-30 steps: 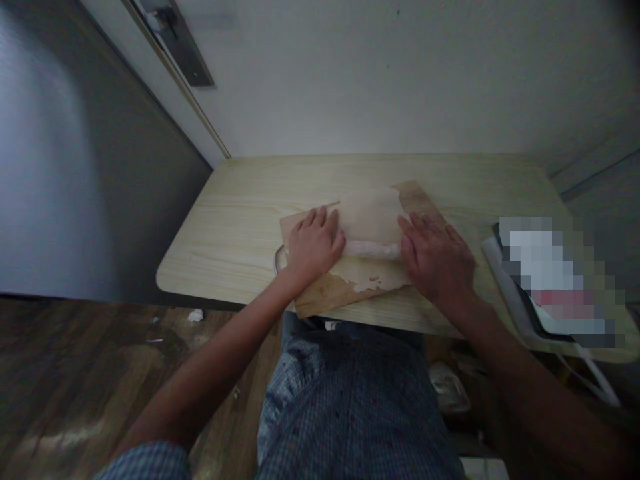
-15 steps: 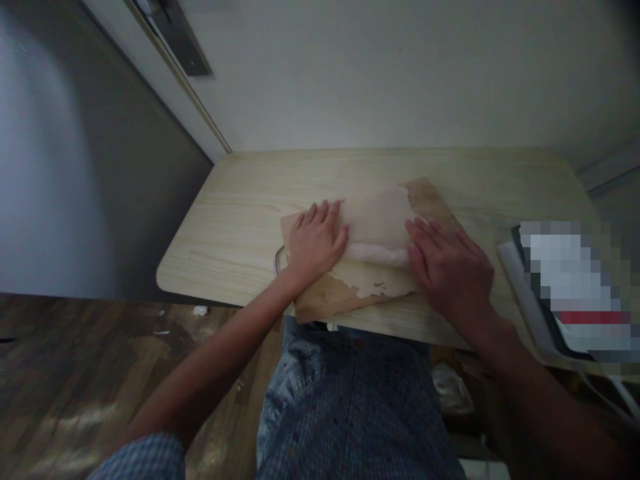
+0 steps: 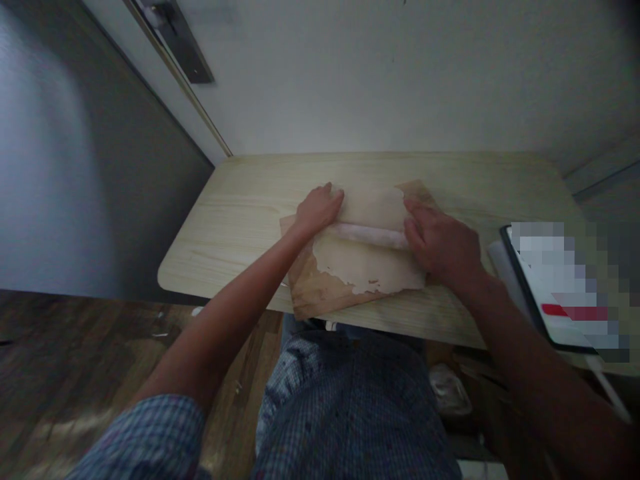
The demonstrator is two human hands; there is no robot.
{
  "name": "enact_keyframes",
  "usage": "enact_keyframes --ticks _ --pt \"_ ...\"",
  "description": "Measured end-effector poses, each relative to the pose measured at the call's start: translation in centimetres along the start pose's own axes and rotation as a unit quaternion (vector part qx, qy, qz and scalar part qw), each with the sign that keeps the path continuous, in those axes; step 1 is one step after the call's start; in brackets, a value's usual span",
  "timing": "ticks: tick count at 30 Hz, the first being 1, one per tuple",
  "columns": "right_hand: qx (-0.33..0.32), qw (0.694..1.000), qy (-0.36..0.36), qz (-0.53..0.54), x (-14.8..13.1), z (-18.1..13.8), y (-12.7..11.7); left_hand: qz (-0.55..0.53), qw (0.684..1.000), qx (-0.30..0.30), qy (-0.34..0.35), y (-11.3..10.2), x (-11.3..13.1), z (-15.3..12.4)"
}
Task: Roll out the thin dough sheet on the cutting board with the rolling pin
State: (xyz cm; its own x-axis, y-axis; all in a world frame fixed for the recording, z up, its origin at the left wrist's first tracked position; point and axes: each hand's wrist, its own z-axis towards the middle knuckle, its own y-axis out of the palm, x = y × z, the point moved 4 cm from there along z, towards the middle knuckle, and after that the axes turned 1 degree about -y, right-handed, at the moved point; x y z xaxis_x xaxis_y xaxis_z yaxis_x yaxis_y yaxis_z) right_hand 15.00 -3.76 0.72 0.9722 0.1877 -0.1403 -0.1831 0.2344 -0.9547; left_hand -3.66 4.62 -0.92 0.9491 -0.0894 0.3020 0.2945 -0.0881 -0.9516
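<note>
A pale rolling pin [image 3: 371,235] lies crosswise on a wide, thin sheet of dough [image 3: 367,263] with ragged edges. Beneath the dough is a brown wooden cutting board [image 3: 313,297], bare at its corners. My left hand [image 3: 320,205] rests palm down over the pin's left end, its fingers stretched forward past the pin. Over the right end lies my right hand [image 3: 443,243], fingers reaching forward and to the left across the dough, its thumb just beyond the pin. Both ends of the pin are hidden under my hands.
The board sits on a light wooden table [image 3: 225,220] against a white door [image 3: 350,80]. A tablet [image 3: 555,293], partly blurred out, lies at the right with a white cable [image 3: 607,387]. White scraps [image 3: 160,335] dot the wooden floor at the left.
The rolling pin has moved away from me over the dough. Both hands have moved forward with it, and the pin now passes beneath the heels of my palms.
</note>
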Motion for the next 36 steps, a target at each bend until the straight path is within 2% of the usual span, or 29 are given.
enact_keyframes --ticks 3,9,12,16,20,24,27,30,36 --pt "0.008 1.0 -0.016 0.002 -0.1 -0.5 0.0 0.047 0.998 0.017 0.028 -0.1 0.3 -1.9" --pt "0.025 0.997 -0.068 -0.002 -0.8 -2.3 0.1 0.088 0.991 0.06 0.08 0.3 0.3 -8.8" --pt "0.044 0.996 -0.08 -0.002 -0.7 -3.0 0.3 0.096 0.988 0.077 0.088 0.6 0.4 -10.5" --pt "0.034 0.997 -0.069 0.0 -0.7 -3.1 0.6 0.11 0.987 0.087 0.079 0.7 0.5 -9.5" --pt "0.015 1.0 -0.025 0.006 -0.8 -1.5 0.6 0.117 0.986 0.095 0.069 0.3 0.7 -6.2" --pt "-0.015 1.0 0.023 -0.001 -0.2 0.9 1.1 0.117 0.99 0.056 0.052 0.0 0.8 -2.2" --pt "-0.033 0.999 0.019 -0.008 0.2 1.9 1.5 0.113 0.992 0.032 0.04 0.0 0.9 -0.6" --pt "-0.028 1.0 0.008 -0.011 0.1 1.4 1.6 0.117 0.99 0.053 0.055 -0.1 1.1 -1.3" --pt "0.024 0.999 -0.025 -0.042 -2.0 -3.3 0.8 0.12 0.98 0.112 0.111 0.4 0.9 -7.2"
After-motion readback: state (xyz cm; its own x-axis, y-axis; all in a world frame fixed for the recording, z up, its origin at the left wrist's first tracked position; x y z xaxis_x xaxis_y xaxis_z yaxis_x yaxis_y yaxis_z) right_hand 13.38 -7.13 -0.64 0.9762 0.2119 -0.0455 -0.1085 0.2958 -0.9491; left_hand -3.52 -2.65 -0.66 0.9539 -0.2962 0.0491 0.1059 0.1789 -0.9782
